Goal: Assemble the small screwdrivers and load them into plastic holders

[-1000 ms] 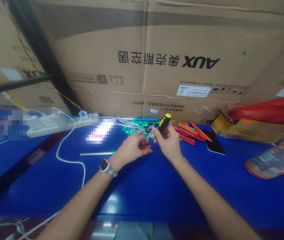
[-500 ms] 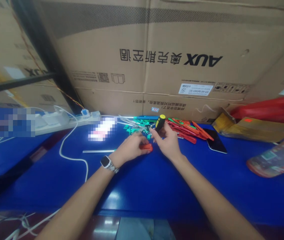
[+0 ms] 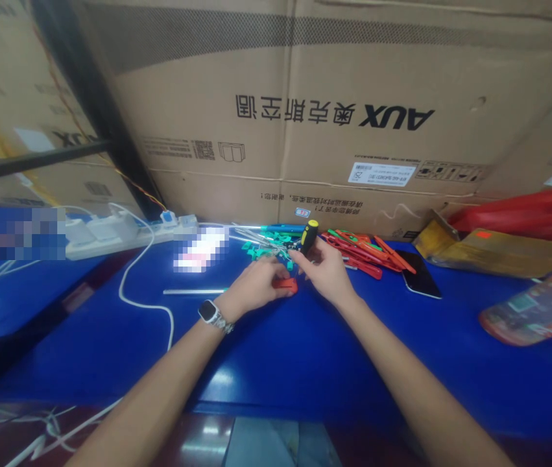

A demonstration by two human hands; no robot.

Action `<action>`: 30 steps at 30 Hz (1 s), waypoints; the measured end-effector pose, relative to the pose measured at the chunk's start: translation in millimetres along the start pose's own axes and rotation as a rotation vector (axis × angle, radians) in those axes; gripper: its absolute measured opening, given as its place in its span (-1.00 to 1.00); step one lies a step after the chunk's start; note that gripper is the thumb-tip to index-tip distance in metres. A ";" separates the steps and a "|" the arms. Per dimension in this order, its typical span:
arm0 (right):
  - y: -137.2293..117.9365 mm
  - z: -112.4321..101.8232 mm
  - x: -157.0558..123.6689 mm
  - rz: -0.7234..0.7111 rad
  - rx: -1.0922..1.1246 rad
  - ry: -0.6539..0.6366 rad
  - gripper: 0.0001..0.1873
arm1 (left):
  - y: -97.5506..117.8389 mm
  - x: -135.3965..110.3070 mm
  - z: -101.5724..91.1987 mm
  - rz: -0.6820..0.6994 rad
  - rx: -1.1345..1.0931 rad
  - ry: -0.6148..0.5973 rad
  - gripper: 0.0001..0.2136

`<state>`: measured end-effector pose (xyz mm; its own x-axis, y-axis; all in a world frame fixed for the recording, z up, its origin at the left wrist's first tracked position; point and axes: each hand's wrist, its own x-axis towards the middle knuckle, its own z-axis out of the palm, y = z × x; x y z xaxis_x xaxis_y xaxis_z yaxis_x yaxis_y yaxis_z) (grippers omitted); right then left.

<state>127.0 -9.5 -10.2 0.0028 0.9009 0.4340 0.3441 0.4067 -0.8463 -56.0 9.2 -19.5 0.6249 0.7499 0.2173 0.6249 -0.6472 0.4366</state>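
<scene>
My left hand [image 3: 255, 285], with a watch on its wrist, is closed around an orange-red plastic piece [image 3: 285, 285] low over the blue tabletop. Only the piece's rounded end shows; the fingers cover the rest. Fingers of my right hand [image 3: 327, 266] wrap a screwdriver [image 3: 309, 235] with a black and yellow handle, its butt tilted up. The screwdriver's tip is too small and hidden to make out, just right of the orange-red piece. Behind both hands lies a pile of green plastic pieces with thin metal parts [image 3: 263, 246].
Red, orange and green plastic parts [image 3: 360, 251] lie right of my right hand, by a dark phone [image 3: 420, 275]. A bottle [image 3: 533, 308] lies at far right. A metal strip [image 3: 192, 292], white cable [image 3: 132, 298] and power strip [image 3: 110, 240] are leftward. A large carton [image 3: 305, 149] stands behind.
The screwdriver handle leans slightly further left, and my right hand has shifted a little with it. My left hand keeps its hold on the orange-red piece. The view has moved slightly.
</scene>
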 end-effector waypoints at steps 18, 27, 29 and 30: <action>-0.3 5.4 9.7 -0.042 -0.112 0.110 -0.72 | 13.9 18.7 20.6 -0.083 -0.565 0.386 -0.84; -2.4 2.1 11.0 -0.011 -0.105 0.095 -0.64 | 17.8 20.4 21.0 -0.117 -0.625 0.378 -0.89; -4.7 -3.2 11.2 -0.030 -0.044 0.043 -0.64 | 19.3 18.2 18.0 -0.109 -0.593 0.340 -0.87; -5.8 -6.3 11.2 -0.039 -0.003 0.005 -0.63 | 20.0 17.2 16.6 -0.100 -0.574 0.317 -0.86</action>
<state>130.9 -2.7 1.5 -0.0064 0.8837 0.4680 0.3464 0.4410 -0.8280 -25.0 6.9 -21.5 0.3542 0.8635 0.3591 0.2693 -0.4619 0.8450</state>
